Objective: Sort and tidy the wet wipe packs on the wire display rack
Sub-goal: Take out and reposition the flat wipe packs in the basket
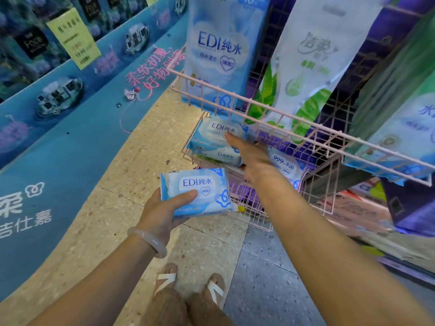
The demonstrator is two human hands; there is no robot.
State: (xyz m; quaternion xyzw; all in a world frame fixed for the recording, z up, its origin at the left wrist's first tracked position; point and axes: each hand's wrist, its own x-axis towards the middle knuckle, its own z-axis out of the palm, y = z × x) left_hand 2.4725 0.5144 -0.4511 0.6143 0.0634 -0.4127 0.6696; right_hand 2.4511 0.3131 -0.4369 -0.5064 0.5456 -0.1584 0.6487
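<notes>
blue-white wipe pack in left grip

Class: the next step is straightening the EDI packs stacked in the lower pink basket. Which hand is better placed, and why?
Right. The right hand reaches into the lower basket, fingers at the stacked EDI packs. The left hand is outside, holding another EDI pack.

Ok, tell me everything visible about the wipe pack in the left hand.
The wipe pack is a flat, soft-looking plastic packet, blue and white with a cloud pattern, printed "EDI" plus Chinese characters, a heart badge and a blue flower mark. It lies face up, roughly level, gripped by the left hand, thumb on top, just outside the pink wire rack.
</notes>
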